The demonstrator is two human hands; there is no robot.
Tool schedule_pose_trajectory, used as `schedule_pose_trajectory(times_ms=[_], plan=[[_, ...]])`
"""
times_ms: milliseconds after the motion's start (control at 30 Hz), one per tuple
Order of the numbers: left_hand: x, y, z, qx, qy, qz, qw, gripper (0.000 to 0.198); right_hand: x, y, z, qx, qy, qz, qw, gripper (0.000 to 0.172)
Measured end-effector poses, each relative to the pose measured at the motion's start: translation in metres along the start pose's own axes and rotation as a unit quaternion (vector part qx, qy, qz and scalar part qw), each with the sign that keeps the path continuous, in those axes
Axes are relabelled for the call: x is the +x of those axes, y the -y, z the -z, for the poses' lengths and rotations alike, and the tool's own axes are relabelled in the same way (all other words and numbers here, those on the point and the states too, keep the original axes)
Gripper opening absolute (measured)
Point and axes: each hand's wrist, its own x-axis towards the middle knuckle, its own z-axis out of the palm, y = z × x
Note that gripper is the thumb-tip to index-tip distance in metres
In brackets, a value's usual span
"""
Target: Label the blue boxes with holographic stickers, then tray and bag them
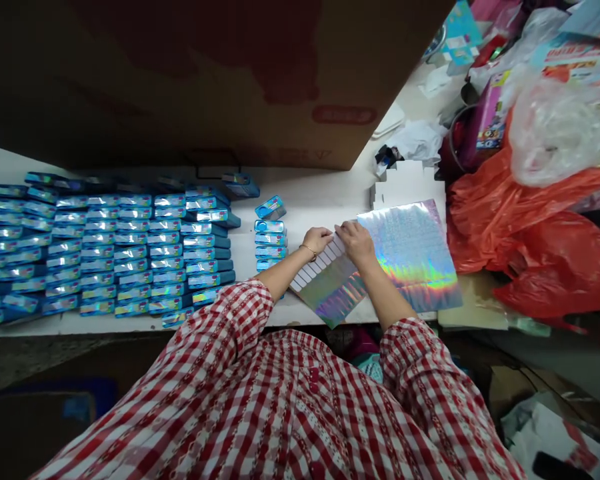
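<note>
Both hands are at the upper corner of a shiny rainbow-coloured sticker sheet (325, 288), which lies at a slant and shows a row of white rectangles along its upper left edge. My left hand (318, 241), with a bracelet at the wrist, has its fingertips pinched at the end of that row. Close beside it, my right hand (357, 244) grips the same corner with bent fingers; anything small between the fingertips is hidden. A larger silvery rainbow sheet (415, 247) lies to the right, partly behind my right forearm. Left of my hands stands a short column of small blue boxes (271, 240).
Many blue boxes (130, 253) stand in rows on the white table (310, 193) at the left. A big cardboard carton (205, 80) blocks the back. White card pieces (405, 183) lie beyond the silvery sheet. Red plastic bags (555, 260) and clutter crowd the right.
</note>
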Motion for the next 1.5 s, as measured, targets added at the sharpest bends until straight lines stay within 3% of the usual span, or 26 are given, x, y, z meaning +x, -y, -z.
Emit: schedule_pose_trajectory(times_ms=[333,533,667,833,1133,1300,1400,1500], plan=[[-0.012,-0.008,0.005,-0.108,0.011,0.046,0.993,0.013,-0.019,-0.01,0.008,-0.049,0.001,0.094,0.994,0.038],[-0.015,-0.01,0.007,-0.137,0.011,0.05,0.989,0.012,-0.04,-0.001,0.02,-0.015,-0.038,0.05,0.998,0.033],[-0.019,-0.009,0.006,-0.142,0.02,0.025,0.989,0.012,-0.036,0.008,0.028,-0.011,-0.064,0.031,0.997,0.035],[-0.022,-0.007,0.004,-0.146,0.026,-0.007,0.989,0.014,-0.025,0.001,0.017,0.024,-0.054,0.062,0.996,0.035],[-0.02,-0.008,0.009,-0.166,0.017,0.036,0.985,0.012,-0.029,-0.011,0.009,0.014,-0.051,0.073,0.996,0.035],[-0.013,-0.004,0.012,-0.075,-0.005,0.031,0.997,0.012,-0.05,0.0,0.038,0.029,-0.071,0.041,0.996,0.026],[-0.014,-0.006,0.015,-0.025,-0.081,0.014,0.996,0.02,-0.055,0.014,0.065,0.128,-0.1,0.006,0.987,0.02],[-0.027,-0.012,0.024,-0.114,-0.13,-0.011,0.985,0.027,-0.042,0.027,0.081,0.271,-0.114,-0.055,0.954,0.016]])
